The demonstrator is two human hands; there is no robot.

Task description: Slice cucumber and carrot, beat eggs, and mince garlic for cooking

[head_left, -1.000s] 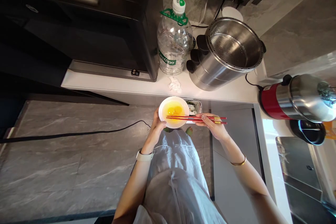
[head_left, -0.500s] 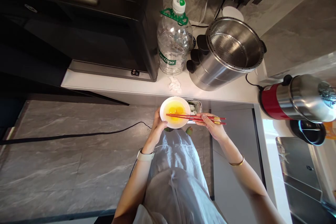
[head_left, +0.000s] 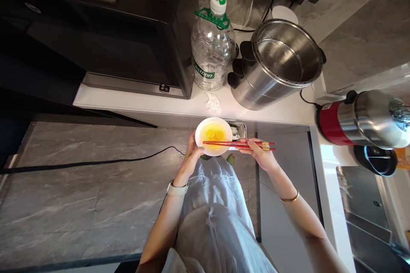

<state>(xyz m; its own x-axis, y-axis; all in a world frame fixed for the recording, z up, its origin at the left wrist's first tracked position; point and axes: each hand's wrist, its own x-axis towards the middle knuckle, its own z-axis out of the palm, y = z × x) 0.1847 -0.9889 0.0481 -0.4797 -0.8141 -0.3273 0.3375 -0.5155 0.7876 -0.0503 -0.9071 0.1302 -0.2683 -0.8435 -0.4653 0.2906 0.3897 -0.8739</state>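
Note:
My left hand [head_left: 192,150] is closed around the left rim of a white bowl [head_left: 198,130], thumb on the near edge. Inside the bowl lies raw egg [head_left: 215,132], with orange-yellow yolk in clear white. A pair of red chopsticks [head_left: 235,144] with gold bands is pinched in my right hand [head_left: 259,153], to the right of the bowl. The chopstick tips reach over the bowl's near half, at the egg. Whether they dip below its surface I cannot tell.
Behind the bowl runs a white counter [head_left: 153,106] with a black oven-like appliance [head_left: 128,47], a large clear water bottle [head_left: 211,47], crumpled white tissue [head_left: 212,102] and a steel steamer pot [head_left: 267,81]. A bin [head_left: 243,130] with eggshells sits below. Right are a red-and-steel pot [head_left: 339,123] and a sink [head_left: 361,196].
The chopsticks have shifted very slightly toward me within the bowl, and the yolk's shape looks a little different. Both hands keep nearly the same place and hold.

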